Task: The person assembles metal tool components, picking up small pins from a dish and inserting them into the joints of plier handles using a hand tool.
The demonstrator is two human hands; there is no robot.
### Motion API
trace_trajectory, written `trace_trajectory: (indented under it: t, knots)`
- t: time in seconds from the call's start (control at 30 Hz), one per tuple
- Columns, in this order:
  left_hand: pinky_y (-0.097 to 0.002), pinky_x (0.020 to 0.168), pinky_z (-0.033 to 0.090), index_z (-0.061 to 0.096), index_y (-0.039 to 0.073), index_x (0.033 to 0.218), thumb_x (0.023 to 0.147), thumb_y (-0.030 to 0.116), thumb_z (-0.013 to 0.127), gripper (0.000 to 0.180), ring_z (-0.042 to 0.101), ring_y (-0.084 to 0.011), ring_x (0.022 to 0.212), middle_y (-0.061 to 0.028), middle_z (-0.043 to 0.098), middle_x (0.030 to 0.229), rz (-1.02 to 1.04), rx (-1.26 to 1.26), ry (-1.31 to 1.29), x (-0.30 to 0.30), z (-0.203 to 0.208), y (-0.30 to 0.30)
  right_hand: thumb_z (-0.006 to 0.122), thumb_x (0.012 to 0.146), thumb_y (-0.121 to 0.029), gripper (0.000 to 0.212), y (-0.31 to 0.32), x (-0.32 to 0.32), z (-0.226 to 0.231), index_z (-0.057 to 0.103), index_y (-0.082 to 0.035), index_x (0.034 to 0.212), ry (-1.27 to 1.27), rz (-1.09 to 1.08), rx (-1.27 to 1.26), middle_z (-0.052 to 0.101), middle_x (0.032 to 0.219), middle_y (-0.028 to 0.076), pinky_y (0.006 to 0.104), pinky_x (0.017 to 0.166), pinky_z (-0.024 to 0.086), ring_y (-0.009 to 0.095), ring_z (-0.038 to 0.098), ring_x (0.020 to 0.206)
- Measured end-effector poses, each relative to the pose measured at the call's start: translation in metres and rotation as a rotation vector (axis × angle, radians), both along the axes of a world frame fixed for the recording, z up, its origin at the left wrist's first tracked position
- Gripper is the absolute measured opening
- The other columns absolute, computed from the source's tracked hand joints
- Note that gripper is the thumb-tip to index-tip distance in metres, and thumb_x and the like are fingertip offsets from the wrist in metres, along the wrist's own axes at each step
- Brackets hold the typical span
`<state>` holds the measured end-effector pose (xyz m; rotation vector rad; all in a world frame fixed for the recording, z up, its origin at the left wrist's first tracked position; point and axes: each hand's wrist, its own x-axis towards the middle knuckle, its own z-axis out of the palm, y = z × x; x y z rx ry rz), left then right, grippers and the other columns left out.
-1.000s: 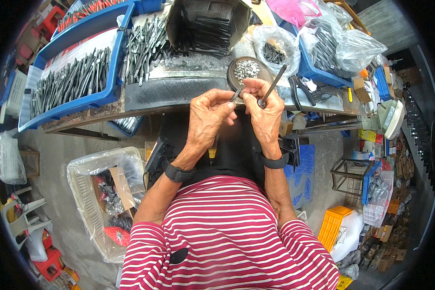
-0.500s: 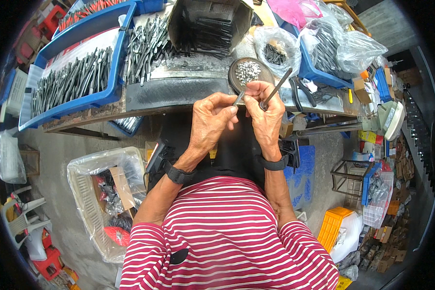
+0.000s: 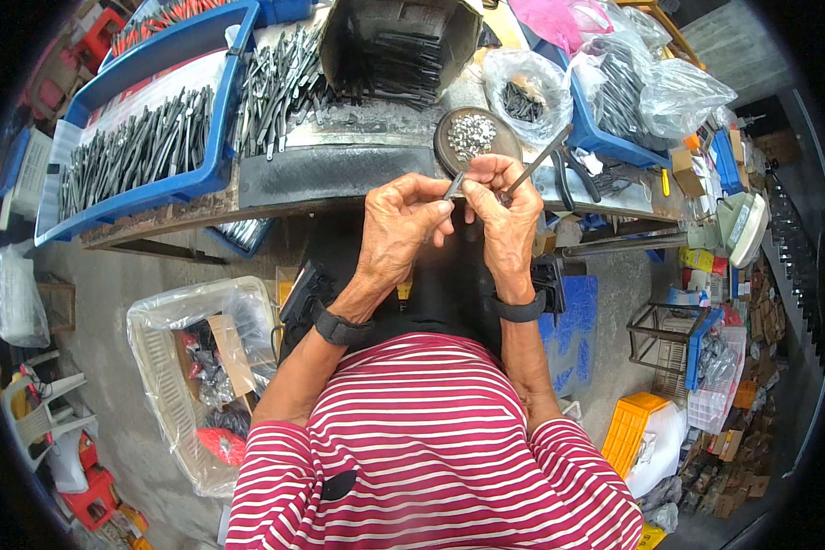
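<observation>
My left hand is closed, pinching a slim grey metal piece between thumb and fingers just over the table's front edge. Close beside it, my right hand has thumb and forefinger together at the other end of that piece; anything tiny between them is hidden. A dark rod-shaped tool is also held in the right hand, slanting up to the right. Just beyond the fingertips stands a round brown dish heaped with small shiny metal parts.
Left on the table, a blue tray holds many dark slim pieces beside a loose pile. An open box of similar pieces stands behind. To the right are a plastic bag, black-handled pliers and a blue bin.
The dark tool's outer end has swung slightly right and down in my right hand. Both hands stay together at nearly the same spot, still on the slim metal piece.
</observation>
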<state>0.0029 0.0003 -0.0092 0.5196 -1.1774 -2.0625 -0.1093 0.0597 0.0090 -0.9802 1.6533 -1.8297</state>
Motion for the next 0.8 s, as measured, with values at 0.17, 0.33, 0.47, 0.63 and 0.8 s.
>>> trace_trajectory:
  t: [0.17,0.33,0.47,0.63,0.8]
  knots:
    - [-0.0162,0.047,0.041,0.055,-0.006,0.092,0.076,0.0,0.058,0.018,0.053,-0.0084,0.053,-0.0067,0.058,0.066,0.038,-0.054,-0.041,-0.003,-0.005,0.002,0.055,0.074,0.003,0.017,-0.002,0.006,0.0,0.052,0.001,0.091,0.061,-0.047,0.024,0.056,0.073,0.003,0.0172,0.045,0.04,0.005,0.049,0.053]
    - [-0.015,0.045,0.039,0.055,-0.005,0.093,0.076,-0.001,0.056,0.018,0.051,-0.0064,0.054,-0.0058,0.057,0.068,-0.009,0.032,0.012,-0.001,-0.001,-0.001,0.055,0.073,0.003,0.018,-0.003,0.004,0.0,0.052,0.001,0.091,-0.007,-0.02,-0.009,0.056,0.072,0.003,0.0173,0.044,0.039,0.005,0.048,0.051]
    - [-0.015,0.045,0.037,0.055,-0.005,0.093,0.076,0.0,0.056,0.017,0.049,-0.0053,0.053,-0.0045,0.056,0.068,-0.019,0.0,-0.063,0.002,-0.003,-0.004,0.056,0.073,0.003,0.018,0.001,-0.001,0.002,0.053,0.001,0.091,0.013,0.022,0.049,0.056,0.071,0.003,0.0173,0.044,0.039,0.005,0.048,0.051]
    - [-0.0141,0.044,0.033,0.055,-0.003,0.09,0.076,0.002,0.056,0.015,0.045,-0.0037,0.052,-0.0016,0.054,0.066,-0.031,0.106,-0.069,0.003,-0.003,-0.004,0.056,0.073,0.003,0.018,0.002,-0.003,0.003,0.054,0.001,0.091,0.015,0.058,0.092,0.056,0.072,0.003,0.0172,0.043,0.038,0.005,0.047,0.051]
    - [-0.0147,0.044,0.032,0.056,-0.002,0.09,0.075,0.003,0.056,0.015,0.043,-0.0033,0.051,0.0001,0.052,0.064,0.012,0.027,-0.1,0.003,-0.003,-0.003,0.056,0.072,0.002,0.019,0.001,0.0,0.004,0.054,0.001,0.09,0.044,0.04,0.092,0.055,0.072,0.003,0.0171,0.043,0.039,0.004,0.047,0.052]
